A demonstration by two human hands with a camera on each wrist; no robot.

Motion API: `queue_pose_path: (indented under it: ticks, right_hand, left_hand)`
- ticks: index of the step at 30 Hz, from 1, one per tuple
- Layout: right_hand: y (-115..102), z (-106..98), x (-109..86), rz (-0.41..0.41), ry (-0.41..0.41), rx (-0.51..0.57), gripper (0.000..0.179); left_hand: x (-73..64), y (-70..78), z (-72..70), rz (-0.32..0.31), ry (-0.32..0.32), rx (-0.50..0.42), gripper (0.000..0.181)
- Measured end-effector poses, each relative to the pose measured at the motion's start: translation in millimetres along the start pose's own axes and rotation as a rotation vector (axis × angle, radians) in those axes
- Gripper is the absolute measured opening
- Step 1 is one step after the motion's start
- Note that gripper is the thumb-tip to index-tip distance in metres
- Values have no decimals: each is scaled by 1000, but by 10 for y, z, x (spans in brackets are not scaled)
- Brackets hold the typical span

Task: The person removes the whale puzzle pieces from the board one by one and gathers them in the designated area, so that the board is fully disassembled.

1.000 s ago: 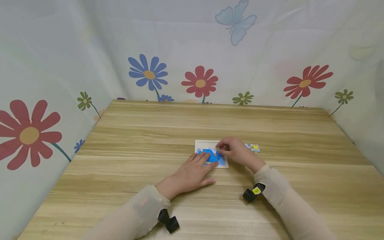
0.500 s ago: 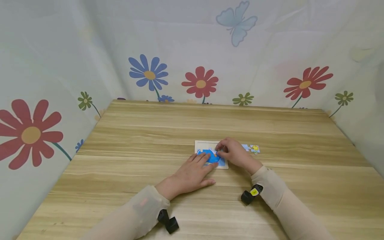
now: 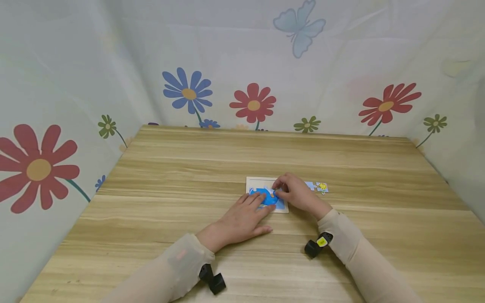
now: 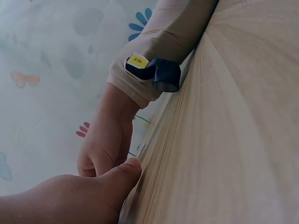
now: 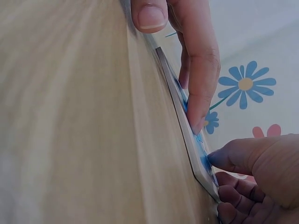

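A jigsaw puzzle in a pale tray [image 3: 253, 179] lies flat on the table; its picture shows a blue whale [image 3: 270, 199]. My left hand [image 3: 238, 219] rests across the near left of it, fingers spread and fairly straight. At the right part of the tray, my right hand [image 3: 300, 193] pinches a blue puzzle piece [image 3: 275, 193] between thumb and forefinger, low against the picture; the fingers partly hide it. In the right wrist view, that thumb [image 5: 233, 156] touches the blue surface near the tray's edge. The left wrist view mostly hides the puzzle behind the hands.
Loose puzzle pieces lie right of the tray, a light blue one [image 3: 310, 185] partly behind the right hand and one with a yellow flower [image 3: 322, 187]. Wood-grain tabletop [image 3: 182, 168] surrounds them. A flower-printed cloth [image 3: 326, 84] hangs behind the table.
My right hand has shifted slightly left and down over the tray, showing more of the light blue loose piece beside it. My left hand has stayed in place.
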State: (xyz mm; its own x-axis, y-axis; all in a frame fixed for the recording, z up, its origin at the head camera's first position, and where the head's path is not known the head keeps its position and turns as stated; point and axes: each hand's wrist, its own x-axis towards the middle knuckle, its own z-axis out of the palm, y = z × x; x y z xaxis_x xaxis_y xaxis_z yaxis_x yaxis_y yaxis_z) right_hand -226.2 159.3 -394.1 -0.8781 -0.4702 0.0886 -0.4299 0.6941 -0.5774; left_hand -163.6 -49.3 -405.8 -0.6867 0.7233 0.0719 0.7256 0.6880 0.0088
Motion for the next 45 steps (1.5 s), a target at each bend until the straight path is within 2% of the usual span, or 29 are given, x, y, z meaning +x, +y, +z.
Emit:
queue_pose_path:
  ticks: [19, 28, 45]
  right_hand:
    - [-1, -15, -11, -20, 25, 24, 9]
    - [-9, -47, -26, -4, 47, 67, 5]
    - [-34, -178, -45, 36, 22, 132, 8]
  left_hand:
    - [-10, -7, -28, -7, -24, 11, 59]
    - [-2, -8, -10, -11, -34, 12, 59]
    - [-13, 9, -12, -17, -24, 10, 59]
